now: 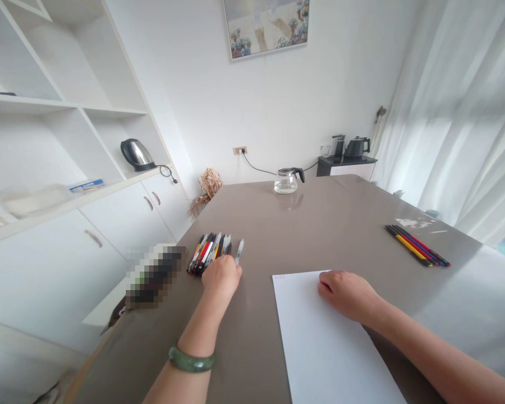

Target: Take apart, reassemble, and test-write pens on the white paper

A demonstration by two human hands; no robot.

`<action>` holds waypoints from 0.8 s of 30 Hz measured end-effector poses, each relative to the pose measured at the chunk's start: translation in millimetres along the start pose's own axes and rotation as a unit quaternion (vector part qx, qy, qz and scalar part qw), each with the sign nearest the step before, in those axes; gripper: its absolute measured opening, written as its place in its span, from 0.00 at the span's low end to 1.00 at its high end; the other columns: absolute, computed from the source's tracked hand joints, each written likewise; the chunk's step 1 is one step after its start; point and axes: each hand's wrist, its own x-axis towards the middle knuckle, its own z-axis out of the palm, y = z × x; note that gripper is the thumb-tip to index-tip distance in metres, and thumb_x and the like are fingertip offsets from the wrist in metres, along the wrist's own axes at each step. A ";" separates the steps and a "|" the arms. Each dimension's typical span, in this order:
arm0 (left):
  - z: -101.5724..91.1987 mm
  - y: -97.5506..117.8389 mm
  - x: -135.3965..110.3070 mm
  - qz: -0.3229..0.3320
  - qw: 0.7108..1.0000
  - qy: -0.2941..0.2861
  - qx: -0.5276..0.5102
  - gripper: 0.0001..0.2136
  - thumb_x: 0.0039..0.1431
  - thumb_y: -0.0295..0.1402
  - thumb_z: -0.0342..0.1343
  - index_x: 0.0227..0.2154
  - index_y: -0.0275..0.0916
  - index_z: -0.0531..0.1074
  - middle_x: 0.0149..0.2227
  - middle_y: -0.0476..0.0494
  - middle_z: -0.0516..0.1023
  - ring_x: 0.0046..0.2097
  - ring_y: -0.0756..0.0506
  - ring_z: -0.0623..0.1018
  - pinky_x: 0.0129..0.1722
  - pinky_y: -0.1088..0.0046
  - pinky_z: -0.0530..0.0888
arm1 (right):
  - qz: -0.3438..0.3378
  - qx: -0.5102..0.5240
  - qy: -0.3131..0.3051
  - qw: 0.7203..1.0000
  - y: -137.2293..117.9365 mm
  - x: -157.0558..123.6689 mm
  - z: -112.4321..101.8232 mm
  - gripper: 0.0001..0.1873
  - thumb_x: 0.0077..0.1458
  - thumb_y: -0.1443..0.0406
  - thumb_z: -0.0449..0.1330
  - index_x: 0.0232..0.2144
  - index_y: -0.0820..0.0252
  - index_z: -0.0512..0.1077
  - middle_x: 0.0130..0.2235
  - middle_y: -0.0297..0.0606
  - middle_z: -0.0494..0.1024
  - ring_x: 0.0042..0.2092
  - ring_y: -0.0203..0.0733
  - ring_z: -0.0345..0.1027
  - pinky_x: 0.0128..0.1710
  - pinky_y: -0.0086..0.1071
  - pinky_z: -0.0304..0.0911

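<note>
A white sheet of paper [320, 342] lies on the grey-brown table [311, 224] in front of me. My right hand [348, 294] rests on the sheet's top edge, fingers curled under. My left hand [221, 276], with a green bangle on its wrist, has its fingers closed around a pen [239, 251] that sticks out beyond the knuckles. Just left of that pen lies a row of several pens and markers [208, 252], red, black and white.
Several coloured pencils [416, 246] lie at the table's right. A glass jug [287, 180] stands at the far edge. White shelves and cabinets with a steel kettle [135, 154] fill the left. A side table with a black kettle [356, 147] and curtains are right.
</note>
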 end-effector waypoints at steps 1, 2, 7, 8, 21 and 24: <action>-0.3 1.6 -1.7 0.012 1.000 0.000 -0.012 0.11 0.47 0.38 0.48 0.23 0.37 0.72 0.28 0.34 0.74 0.33 0.37 0.73 0.29 0.64 0.66 | 0.001 0.001 0.001 1.000 0.2 0.2 0.4 0.17 0.53 0.63 0.41 0.19 0.60 0.65 0.25 0.37 0.72 0.25 0.37 0.63 0.21 0.28 0.42; -0.3 3.7 -3.8 0.027 0.999 0.000 -0.026 0.12 0.48 0.39 0.48 0.22 0.37 0.71 0.27 0.37 0.74 0.32 0.39 0.73 0.29 0.66 0.66 | 0.004 0.004 0.002 1.000 0.3 0.4 0.4 0.18 0.53 0.63 0.42 0.19 0.60 0.65 0.24 0.37 0.71 0.25 0.36 0.62 0.21 0.28 0.42; 2.6 22.3 -20.6 0.126 0.974 -0.030 -0.184 0.14 0.51 0.42 0.44 0.25 0.38 0.69 0.25 0.47 0.73 0.28 0.49 0.72 0.26 0.76 0.65 | 0.012 0.084 0.057 0.995 -2.6 -0.5 -5.9 0.17 0.52 0.63 0.44 0.16 0.61 0.64 0.19 0.34 0.66 0.22 0.33 0.55 0.21 0.27 0.43; 3.4 27.0 -25.1 0.142 0.958 -0.048 -0.246 0.15 0.51 0.43 0.45 0.25 0.37 0.69 0.24 0.47 0.73 0.27 0.49 0.71 0.25 0.77 0.64 | 0.013 0.128 0.072 0.989 -3.8 -1.0 -7.8 0.18 0.52 0.62 0.44 0.16 0.61 0.64 0.18 0.34 0.64 0.22 0.33 0.54 0.21 0.27 0.44; -4.4 59.3 -68.6 0.218 0.849 -0.248 -0.413 0.12 0.46 0.41 0.53 0.25 0.35 0.70 0.22 0.49 0.69 0.25 0.51 0.66 0.23 0.78 0.61 | -0.068 0.584 0.017 0.809 -31.2 -13.2 -24.4 0.18 0.51 0.54 0.49 0.28 0.63 0.67 0.24 0.34 0.65 0.26 0.31 0.56 0.25 0.26 0.55; -9.5 61.0 -66.7 0.211 0.838 -0.214 -0.456 0.13 0.48 0.41 0.52 0.30 0.35 0.71 0.23 0.49 0.68 0.25 0.52 0.65 0.24 0.78 0.62 | -0.090 0.580 -0.044 0.808 -27.0 -19.5 -30.5 0.18 0.54 0.55 0.44 0.29 0.63 0.65 0.27 0.36 0.68 0.28 0.33 0.59 0.28 0.27 0.57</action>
